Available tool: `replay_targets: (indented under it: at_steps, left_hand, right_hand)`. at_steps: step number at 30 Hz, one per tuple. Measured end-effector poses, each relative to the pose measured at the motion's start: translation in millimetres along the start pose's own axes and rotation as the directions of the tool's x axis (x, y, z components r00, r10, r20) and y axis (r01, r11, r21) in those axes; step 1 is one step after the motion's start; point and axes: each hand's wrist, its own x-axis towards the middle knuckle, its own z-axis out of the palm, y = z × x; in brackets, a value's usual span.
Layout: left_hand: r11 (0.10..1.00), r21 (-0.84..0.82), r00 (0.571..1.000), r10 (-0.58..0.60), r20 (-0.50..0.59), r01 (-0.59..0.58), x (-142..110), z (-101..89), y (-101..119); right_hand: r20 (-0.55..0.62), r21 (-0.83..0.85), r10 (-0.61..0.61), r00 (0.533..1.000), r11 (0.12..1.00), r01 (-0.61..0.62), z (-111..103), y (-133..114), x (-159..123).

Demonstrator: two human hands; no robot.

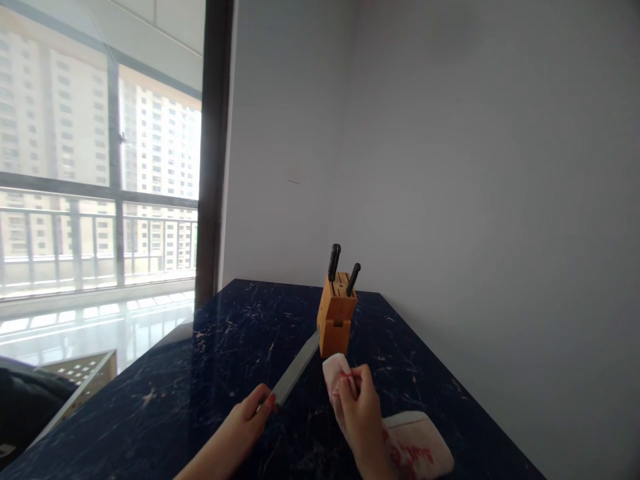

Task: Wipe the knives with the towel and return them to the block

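My left hand (249,418) is closed round the handle of a long knife (299,367), whose grey blade points up and away towards a wooden knife block (336,319). Two black-handled knives stick out of the block's top. My right hand (361,413) pinches a white cloth with red print (406,445); one end is lifted beside the blade, the rest lies on the dark marble counter (220,360).
A plain grey wall runs along the counter's right and back edges. On the left stands a large window with a dark frame, a balcony railing and tall buildings outside. A perforated metal object (83,383) sits low at the left.
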Motion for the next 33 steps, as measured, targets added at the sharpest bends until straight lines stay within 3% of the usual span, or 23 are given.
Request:
replay_targets:
  at_steps: [3, 9, 14, 17, 23, 30, 33]
  left_hand:
    - [0.996, 0.073, 0.998, 0.053, 0.012, -0.054, -2.8, 9.0, -3.9]
    - [0.961, 0.226, 0.984, 0.135, 0.112, -0.157, -15.6, 18.1, 2.5]
    - [0.941, 0.303, 0.986, 0.119, 0.118, -0.150, -15.9, 16.1, 6.9]
    - [0.930, 0.336, 0.984, 0.099, 0.150, -0.145, -16.9, 12.7, 14.4]
    - [0.902, 0.408, 0.982, 0.076, 0.173, -0.141, -22.3, 12.2, 24.8]
    - [0.908, 0.398, 0.986, 0.085, 0.140, -0.135, -14.1, 12.0, 12.1]
    - [0.914, 0.385, 0.985, 0.074, 0.155, -0.129, -14.2, 10.6, 13.0]
  right_hand:
    - [0.043, 0.026, -0.058, 0.997, 0.998, 0.057, 1.2, -3.9, -2.7]
    - [0.184, -0.078, -0.243, 0.952, 0.962, 0.261, 11.4, -7.5, -9.0]
    - [0.363, 0.022, -0.321, 0.875, 0.942, 0.336, 19.2, -11.8, -21.3]
    - [0.409, -0.106, -0.292, 0.864, 0.926, 0.363, 21.5, -10.6, -22.0]
    - [0.310, -0.329, -0.202, 0.929, 0.894, 0.304, 14.5, -2.8, -8.0]
    - [0.441, -0.189, -0.315, 0.840, 0.883, 0.431, 18.4, -6.4, -23.1]
    - [0.452, -0.174, -0.290, 0.844, 0.899, 0.402, 18.3, -5.9, -20.4]
